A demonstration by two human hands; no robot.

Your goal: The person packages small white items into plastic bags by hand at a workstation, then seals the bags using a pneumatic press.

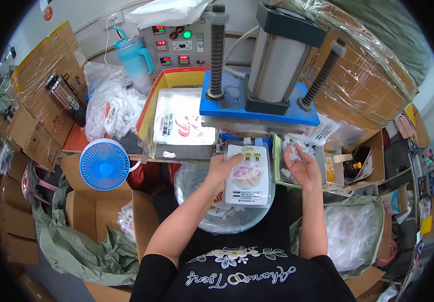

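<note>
My left hand (223, 171) grips a white printed pouch (247, 176) by its left edge. The pouch stands nearly upright below the press, a pink-purple picture on its front and a short white spout at its top. My right hand (305, 168) is palm up over a green-rimmed tray (277, 168) of small white plastic pieces (305, 147). Its fingers are curled, and a white piece seems to lie between the fingertips. Under the pouch, a round translucent tub (196, 221) holds more printed pouches.
A press with a blue plate (239, 93) stands ahead, above both hands. Left of it, a yellow-and-red box (162, 80) holds a stack of printed pouches (185, 118). A blue fan (105, 164) and an open carton (88, 206) are at left; a bag-lined box (350, 231) is at right.
</note>
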